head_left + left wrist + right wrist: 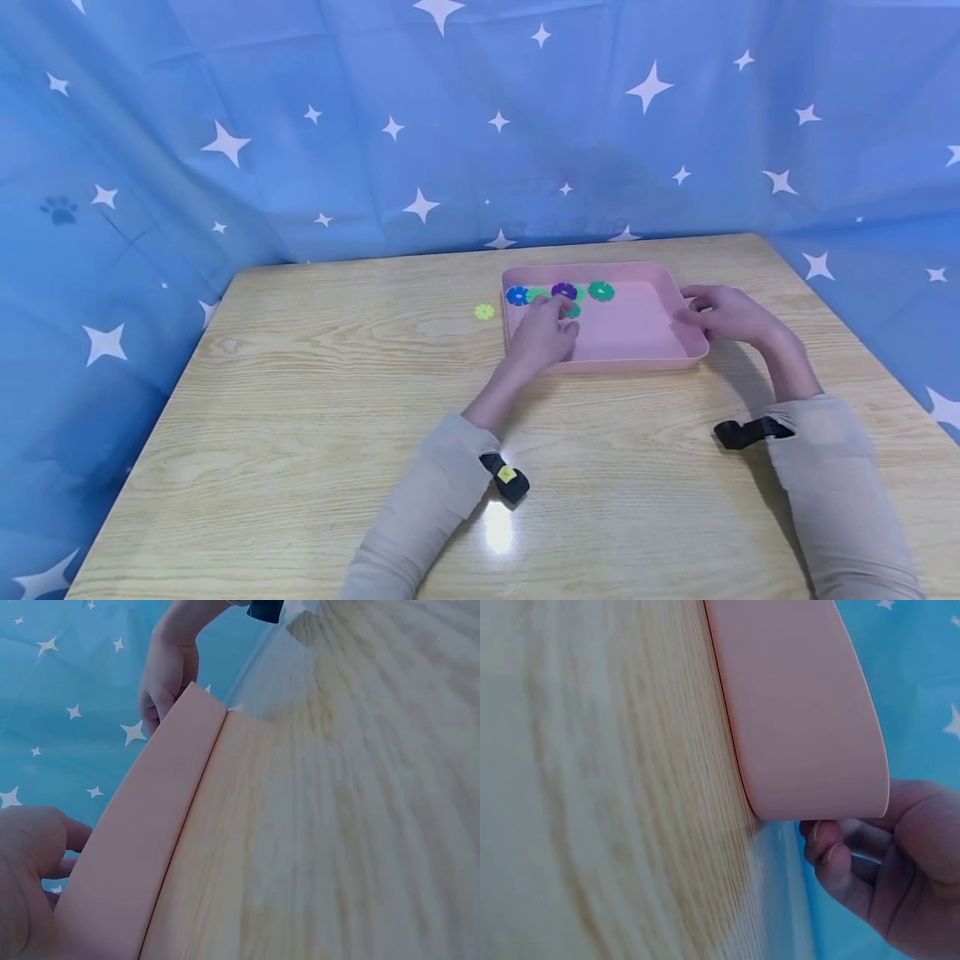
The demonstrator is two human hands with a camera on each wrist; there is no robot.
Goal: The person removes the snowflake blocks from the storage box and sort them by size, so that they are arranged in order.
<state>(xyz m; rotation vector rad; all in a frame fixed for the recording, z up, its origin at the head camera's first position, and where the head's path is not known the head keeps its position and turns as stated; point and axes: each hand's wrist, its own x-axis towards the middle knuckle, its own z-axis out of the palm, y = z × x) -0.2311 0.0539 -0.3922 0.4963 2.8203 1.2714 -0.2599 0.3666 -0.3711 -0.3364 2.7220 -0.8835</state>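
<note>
A shallow pink tray (626, 321) lies on the table with several flat, notched plastic discs in its left part. These include a blue disc (517, 296), a purple disc (564, 291) and a green disc (601, 291). My left hand (538, 337) reaches over the tray's near wall, bent fingers among the discs, thumb and index finger apart. In the left wrist view, the tray wall (142, 810) hides its fingertips. At the right end, my right hand (723, 315) grips the tray wall, with the thumb over the rim and curled fingers (832, 862) outside.
A yellow-green disc (484, 312) lies on the wooden table (337, 400) just left of the tray. Behind the table hangs a blue curtain (450, 125) with white stars. Black straps (750, 432) show at both sleeves.
</note>
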